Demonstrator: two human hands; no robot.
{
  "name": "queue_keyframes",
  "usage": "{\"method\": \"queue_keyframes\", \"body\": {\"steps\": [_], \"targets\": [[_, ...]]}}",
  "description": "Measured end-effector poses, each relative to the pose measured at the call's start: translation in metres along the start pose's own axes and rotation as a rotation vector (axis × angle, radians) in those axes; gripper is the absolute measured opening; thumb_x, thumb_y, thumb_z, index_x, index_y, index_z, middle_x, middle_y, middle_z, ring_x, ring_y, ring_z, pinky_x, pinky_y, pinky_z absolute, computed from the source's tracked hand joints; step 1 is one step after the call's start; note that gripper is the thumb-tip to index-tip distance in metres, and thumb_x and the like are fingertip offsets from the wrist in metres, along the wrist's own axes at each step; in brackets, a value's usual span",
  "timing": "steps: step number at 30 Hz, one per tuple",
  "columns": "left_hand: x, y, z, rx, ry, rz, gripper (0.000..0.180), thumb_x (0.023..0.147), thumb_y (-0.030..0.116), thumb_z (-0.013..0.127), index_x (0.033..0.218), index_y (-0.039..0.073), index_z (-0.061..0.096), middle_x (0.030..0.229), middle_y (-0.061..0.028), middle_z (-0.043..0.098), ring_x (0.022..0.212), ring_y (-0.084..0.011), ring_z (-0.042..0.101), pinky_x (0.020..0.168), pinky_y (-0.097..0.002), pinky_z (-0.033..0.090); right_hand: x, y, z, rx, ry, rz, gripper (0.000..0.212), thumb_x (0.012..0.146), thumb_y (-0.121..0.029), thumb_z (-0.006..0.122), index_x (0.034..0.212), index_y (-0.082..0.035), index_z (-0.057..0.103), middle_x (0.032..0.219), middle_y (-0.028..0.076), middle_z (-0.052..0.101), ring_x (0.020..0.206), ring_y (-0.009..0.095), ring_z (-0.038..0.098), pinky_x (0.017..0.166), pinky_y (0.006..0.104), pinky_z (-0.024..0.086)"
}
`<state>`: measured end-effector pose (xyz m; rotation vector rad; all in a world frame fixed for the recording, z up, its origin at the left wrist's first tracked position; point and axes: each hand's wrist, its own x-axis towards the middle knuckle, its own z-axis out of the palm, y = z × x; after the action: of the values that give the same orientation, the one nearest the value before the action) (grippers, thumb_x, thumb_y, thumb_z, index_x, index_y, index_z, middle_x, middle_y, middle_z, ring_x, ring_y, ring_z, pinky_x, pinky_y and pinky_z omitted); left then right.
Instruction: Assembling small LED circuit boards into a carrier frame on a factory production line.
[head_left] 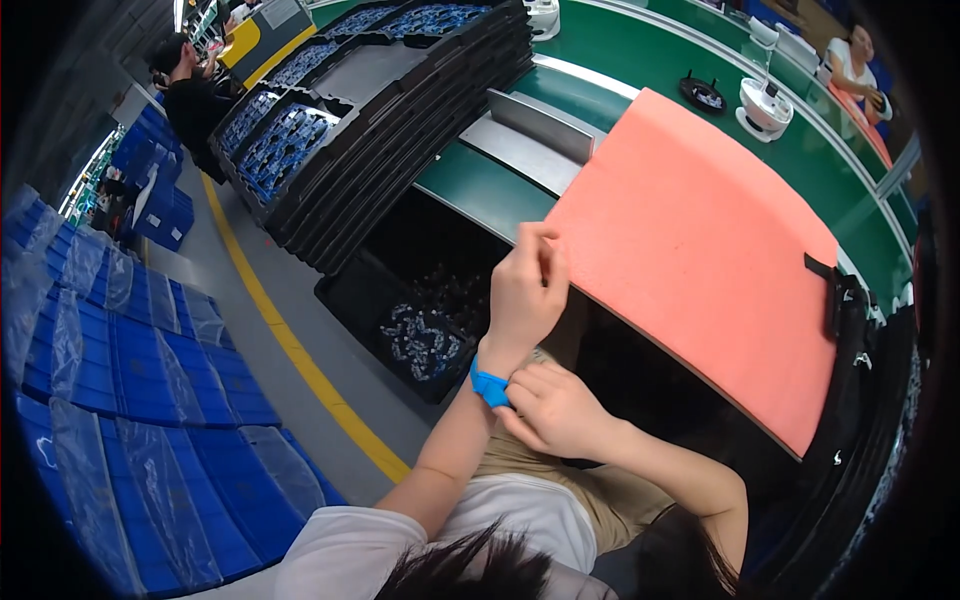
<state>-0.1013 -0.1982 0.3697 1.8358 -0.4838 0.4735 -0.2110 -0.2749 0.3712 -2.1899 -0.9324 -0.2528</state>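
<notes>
A blue wristband [487, 384] circles my left wrist. My right hand [562, 412] reaches across to it, with bent fingers gripping the band's edge. My left hand [527, 290] is raised above the near-left edge of a pink mat [700, 250]. Its fingers curl in toward the thumb, and nothing shows between them. The mat lies flat on the workbench in front of me, and neither hand is working on it.
Stacked black trays [400, 140] with blue parts rise at the left. Below them a dark bin [365, 335] holds small clear-looking pieces. A metal bracket [540, 130], a green conveyor [610, 50] and a white device [765, 110] lie beyond. Blue crates [150, 370] line the floor; other people work farther off.
</notes>
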Motion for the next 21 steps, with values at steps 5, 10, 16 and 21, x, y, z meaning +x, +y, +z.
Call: {"method": "queue_keyframes", "body": {"steps": [5, 10, 16, 21], "targets": [[0.003, 0.006, 0.002, 0.141, -0.23, 0.167, 0.013, 0.084, 0.007, 0.058, 0.095, 0.004, 0.052, 0.059, -0.0075, 0.054, 0.052, -0.0234, 0.057, 0.05, -0.0343, 0.046, 0.003, -0.015, 0.01, -0.056, 0.088, 0.055, 0.018, 0.081, -0.017, 0.061, 0.076, -0.002, 0.054, 0.074, 0.01, 0.05, 0.069, 0.025, 0.052, 0.063, 0.035, 0.043], [0.009, 0.017, -0.006, -0.13, -0.149, -0.013, 0.019, 0.085, 0.003, 0.057, 0.102, -0.001, 0.049, 0.059, -0.007, 0.052, 0.049, -0.0142, 0.053, 0.047, -0.0258, 0.041, -0.006, 0.001, 0.003, 0.468, 0.103, 0.189, 0.013, 0.086, -0.012, 0.058, 0.09, 0.0, 0.058, 0.082, 0.012, 0.059, 0.08, 0.028, 0.059, 0.073, 0.0361, 0.047], [-0.003, 0.023, -0.01, -0.793, -0.14, -0.432, 0.03, 0.091, 0.003, 0.046, 0.119, 0.001, 0.035, 0.064, -0.0023, 0.049, 0.056, -0.0077, 0.045, 0.054, -0.0206, 0.039, -0.022, 0.022, 0.02, 0.199, 0.306, 0.038, 0.023, 0.078, -0.007, 0.066, 0.1, -0.004, 0.062, 0.096, 0.01, 0.062, 0.086, 0.027, 0.062, 0.076, 0.0347, 0.05], [-0.018, 0.005, -0.001, -0.972, 0.016, -0.589, 0.025, 0.091, 0.008, 0.044, 0.115, 0.002, 0.039, 0.064, -0.0022, 0.045, 0.059, -0.01, 0.043, 0.057, -0.0227, 0.038, -0.022, 0.018, 0.029, 0.148, 0.324, -0.067, 0.022, 0.077, -0.009, 0.067, 0.097, -0.002, 0.06, 0.085, 0.009, 0.058, 0.075, 0.025, 0.057, 0.067, 0.0329, 0.047]]}}
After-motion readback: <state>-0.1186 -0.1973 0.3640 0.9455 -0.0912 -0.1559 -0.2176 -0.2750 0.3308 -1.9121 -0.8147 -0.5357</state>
